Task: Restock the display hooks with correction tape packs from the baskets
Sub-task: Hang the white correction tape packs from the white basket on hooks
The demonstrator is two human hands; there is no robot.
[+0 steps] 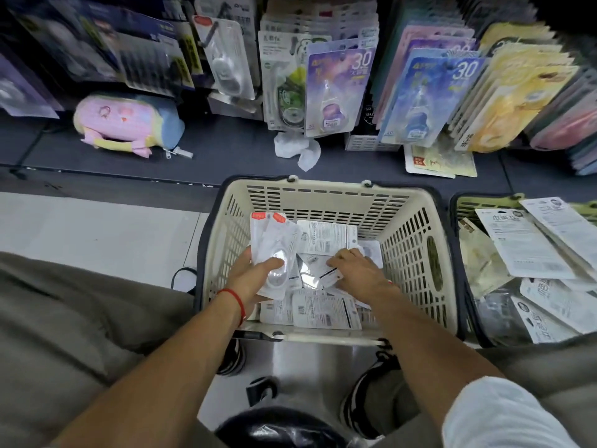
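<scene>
L hand [255, 276] grips packs [274, 250] – R hand [352, 270] in basket [416, 240].

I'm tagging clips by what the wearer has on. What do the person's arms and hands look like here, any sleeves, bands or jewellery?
Both forearms are bare. The left hand has a thin red cord bracelet round its wrist. The right hand shows a sliver of red at its wrist, too small to identify. A white sleeve covers the right upper arm. No gloves or rings visible.

head view | worn on head | faces forward and down | close over cream basket [326, 197] | single view
</scene>
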